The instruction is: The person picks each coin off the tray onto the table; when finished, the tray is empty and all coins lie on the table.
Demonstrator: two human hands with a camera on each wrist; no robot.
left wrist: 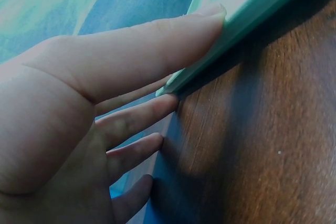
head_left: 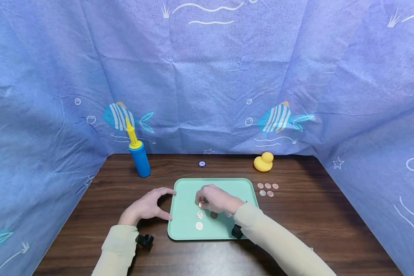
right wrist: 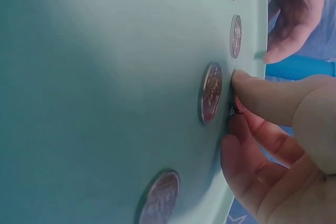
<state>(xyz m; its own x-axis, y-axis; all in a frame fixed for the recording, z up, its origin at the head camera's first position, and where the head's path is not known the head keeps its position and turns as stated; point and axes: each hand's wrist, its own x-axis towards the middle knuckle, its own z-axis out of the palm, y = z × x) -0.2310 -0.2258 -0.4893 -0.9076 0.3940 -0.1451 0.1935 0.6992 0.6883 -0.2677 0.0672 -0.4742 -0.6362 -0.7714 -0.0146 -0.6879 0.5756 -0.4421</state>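
Observation:
A mint-green tray (head_left: 179, 232) lies on the brown table, with several coins on it. My right hand (head_left: 218, 198) reaches over its middle, thumb and fingers pinching a coin (head_left: 201, 204) close over the surface. In the right wrist view that coin (right wrist: 239, 104) is mostly hidden between the fingertips. Nearest to it lie a silvery coin (head_left: 200, 215) and a darker brown coin (head_left: 214, 215); another coin (head_left: 228, 214) is partly covered by the right wrist. A pale coin (head_left: 199, 225) sits toward the front. My left hand (head_left: 146, 206) touches the tray's left rim, thumb and fingers spread.
Right of the tray, several coins (head_left: 268, 186) lie in two rows on the table (head_left: 296, 214). Behind stand a yellow rubber duck (head_left: 263, 162) and a blue hand pump (head_left: 139, 159) with a yellow top. A poker chip (head_left: 201, 163) lies between them, before the blue fish-print cloth (head_left: 207, 84).

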